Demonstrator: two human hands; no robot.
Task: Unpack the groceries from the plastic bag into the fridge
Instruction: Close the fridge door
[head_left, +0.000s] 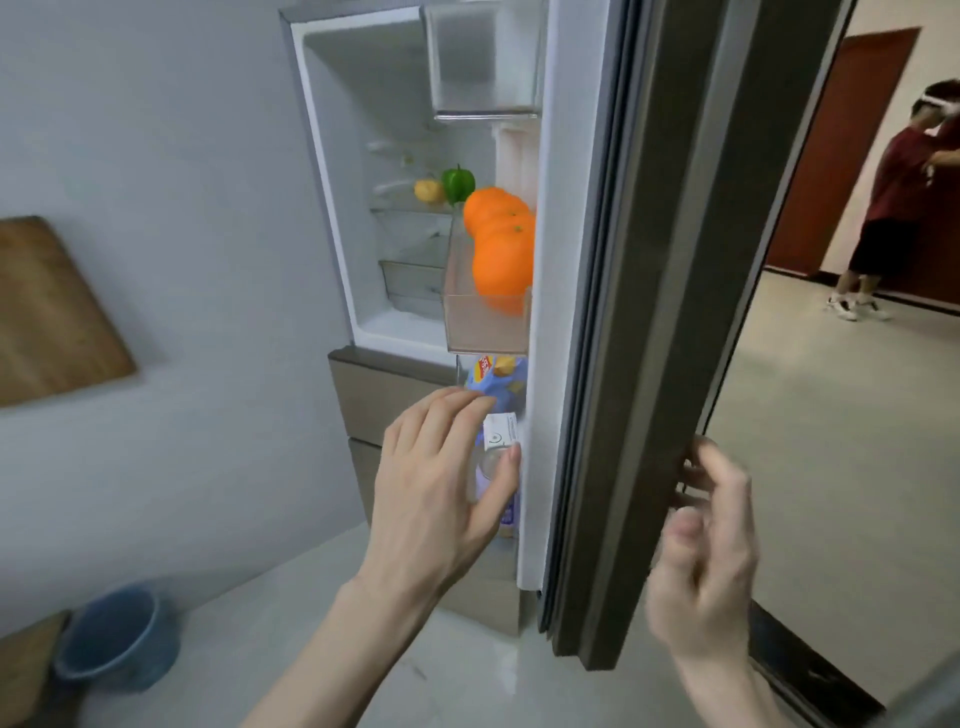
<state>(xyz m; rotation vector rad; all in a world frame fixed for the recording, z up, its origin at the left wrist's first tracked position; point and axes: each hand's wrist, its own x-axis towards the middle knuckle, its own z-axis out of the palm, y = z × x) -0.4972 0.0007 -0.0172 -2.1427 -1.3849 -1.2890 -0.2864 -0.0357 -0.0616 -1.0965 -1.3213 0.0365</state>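
Right hand (706, 551): blurred, beside the outer edge of the open fridge door (639, 312); fingers loosely curled, whether the grip touches the edge I cannot tell.
Left hand (441, 478): grip spread, fingers curled round the top of a clear bottle (496, 457) with a white label.
Lowest door bin: holds that bottle and, behind it, a blue snack bag (496, 376).
Middle door bin (483, 322): clear plastic, three oranges (501, 244) stacked in it.
Top door bin (483, 62): clear; contents cannot be told.
Fridge shelf: a green pepper (458, 183) and a yellow fruit (429, 191), side by side.
Floor, left: blue bucket (117, 636).
Far doorway: a person (893, 208) standing.
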